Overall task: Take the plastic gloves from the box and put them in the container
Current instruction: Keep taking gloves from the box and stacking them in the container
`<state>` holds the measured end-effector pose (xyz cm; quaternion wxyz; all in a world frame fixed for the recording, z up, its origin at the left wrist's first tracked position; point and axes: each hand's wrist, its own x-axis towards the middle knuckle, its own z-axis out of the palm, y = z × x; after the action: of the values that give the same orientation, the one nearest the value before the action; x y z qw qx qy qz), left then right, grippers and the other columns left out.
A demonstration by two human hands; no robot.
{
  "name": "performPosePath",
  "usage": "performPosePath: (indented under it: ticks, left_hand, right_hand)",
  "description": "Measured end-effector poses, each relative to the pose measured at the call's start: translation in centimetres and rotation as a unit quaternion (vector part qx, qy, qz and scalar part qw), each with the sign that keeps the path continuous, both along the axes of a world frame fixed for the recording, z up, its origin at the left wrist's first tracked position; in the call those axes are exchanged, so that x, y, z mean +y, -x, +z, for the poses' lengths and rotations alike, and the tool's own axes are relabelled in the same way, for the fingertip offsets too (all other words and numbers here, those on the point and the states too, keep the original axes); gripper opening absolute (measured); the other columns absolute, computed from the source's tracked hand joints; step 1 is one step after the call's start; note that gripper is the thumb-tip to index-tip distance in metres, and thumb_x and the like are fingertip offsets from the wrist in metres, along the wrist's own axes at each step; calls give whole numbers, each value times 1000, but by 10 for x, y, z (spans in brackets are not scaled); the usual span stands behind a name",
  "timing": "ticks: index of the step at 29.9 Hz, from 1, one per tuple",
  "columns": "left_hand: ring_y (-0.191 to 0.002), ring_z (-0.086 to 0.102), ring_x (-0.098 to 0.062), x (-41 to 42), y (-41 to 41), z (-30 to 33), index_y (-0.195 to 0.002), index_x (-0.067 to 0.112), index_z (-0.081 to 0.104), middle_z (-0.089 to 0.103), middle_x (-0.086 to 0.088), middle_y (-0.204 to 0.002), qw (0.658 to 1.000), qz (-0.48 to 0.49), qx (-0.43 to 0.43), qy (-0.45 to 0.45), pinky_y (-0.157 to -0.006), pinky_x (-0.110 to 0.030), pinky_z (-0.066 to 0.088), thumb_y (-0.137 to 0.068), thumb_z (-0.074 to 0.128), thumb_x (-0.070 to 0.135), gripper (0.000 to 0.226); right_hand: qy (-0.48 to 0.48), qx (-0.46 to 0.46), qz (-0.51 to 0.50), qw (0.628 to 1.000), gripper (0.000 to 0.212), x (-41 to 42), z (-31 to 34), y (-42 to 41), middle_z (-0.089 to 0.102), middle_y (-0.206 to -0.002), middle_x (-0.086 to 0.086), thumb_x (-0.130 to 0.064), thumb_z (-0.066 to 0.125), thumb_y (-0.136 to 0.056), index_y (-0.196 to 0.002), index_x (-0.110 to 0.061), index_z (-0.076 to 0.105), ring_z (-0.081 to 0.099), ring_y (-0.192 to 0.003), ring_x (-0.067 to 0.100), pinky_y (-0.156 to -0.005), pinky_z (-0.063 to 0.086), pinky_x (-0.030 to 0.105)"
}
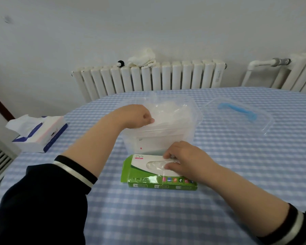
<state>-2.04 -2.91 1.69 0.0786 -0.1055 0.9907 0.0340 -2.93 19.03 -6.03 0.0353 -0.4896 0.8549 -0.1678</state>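
The left hand (137, 115) pinches a glove (166, 110) over the open container (193, 124), ready to drop it in. The right hand (182, 160) pinches the next glove at the slot of the box (148, 177), which lies on the desk (219, 174) just before the container, keeping transfers short.

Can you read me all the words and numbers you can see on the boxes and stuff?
No words here are clear enough to read.
Green glove box: small print and a row of little coloured pictures on its front side, too blurred to read.
Its white top: a pink mark with a hand drawing, too blurred.
Clear container: a label with tiny print and a red dot, too small.
Tissue pack: blue and white pattern, no words readable.
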Motion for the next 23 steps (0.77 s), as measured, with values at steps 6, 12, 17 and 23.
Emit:
performPosePath:
  ticks: [6, 12, 17, 23]
  left_hand:
    - [-85, 56, -9, 9, -23, -2, -120, 22, 62, 65, 10, -99, 934, 37, 337, -115, -73, -23, 38, -103, 40, 19, 28]
    - [-76, 62, -7, 27, -54, -18, -126, 17, 54, 66, 11, -81, 857, 0, 497, -136, -68, -25, 49, -105, 32, 20, 31]
    - [-75, 67, -15, 33, -57, -24, -116, 18, 53, 69, 11, -84, 892, 7, 430, -137, -68, -39, 53, -94, 5, 64, 71]
    - [-128, 48, -22, 43, -73, -44, -127, 9, 56, 54, -8, -137, 850, -125, 509, -45, -102, -29, 37, -97, 9, 61, 76]
  right_hand:
    - [31, 43, -5, 999, 24, -3, -5, -1, 56, -112, -9, -41, 57, -92, -109, -24, 61, 47, -108, 10, -75, 34, 21]
    - [43, 152, 20, 987, 19, -7, -11, -6, 60, -90, 0, -32, 55, -95, -91, -16, 64, 55, -88, 19, -62, 33, 27]
    - [28, 200, 8, 979, 25, -7, -15, -5, 55, -59, -2, -26, 79, -75, -64, -15, 60, 54, -55, 19, -44, 30, 24]
    - [-16, 220, 38, 975, 19, -6, -16, -5, 58, -59, -1, -18, 75, -79, -69, -13, 60, 54, -53, 18, -44, 31, 25]
